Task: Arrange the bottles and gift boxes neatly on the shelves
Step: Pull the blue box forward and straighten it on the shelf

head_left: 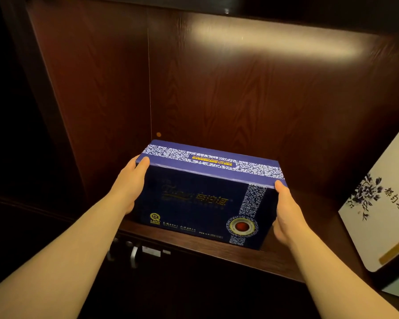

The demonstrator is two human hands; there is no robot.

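Note:
A dark blue gift box (200, 199) with white floral bands and gold lettering stands upright on its long edge on the dark wooden shelf (217, 246), near the front lip. My left hand (130, 187) grips its left end, thumb on the top edge. My right hand (286, 215) clasps its right end, thumb at the top corner. A white gift box (382, 203) with a blue ink flower and black characters leans tilted at the right of the same shelf.
The wooden back panel (240, 88) and left side wall (97, 88) enclose the compartment. Below the shelf edge are cabinet doors with metal handles (134, 255). Shelf floor shows between the two boxes.

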